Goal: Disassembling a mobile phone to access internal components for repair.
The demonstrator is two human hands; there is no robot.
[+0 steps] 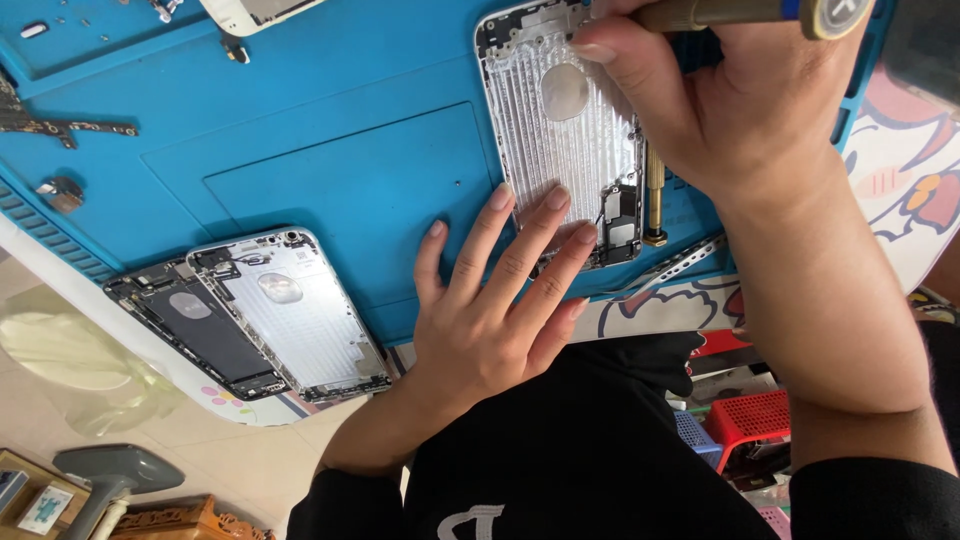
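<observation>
An opened silver phone housing (pixel 560 130) lies on the blue work mat (pixel 330 150). My left hand (pixel 500 300) lies flat, its fingertips pressing on the housing's near end. My right hand (pixel 720 90) is closed around a brass-handled screwdriver (pixel 740 12), over the housing's right side. A second brass tool (pixel 655 195) lies along the housing's right edge.
Two more opened phone housings, one silver (pixel 295 310) and one dark (pixel 195 330), lie at the mat's near-left corner. Small parts and screws (pixel 60 125) sit at the mat's left. A red basket (pixel 755 420) is on the floor below.
</observation>
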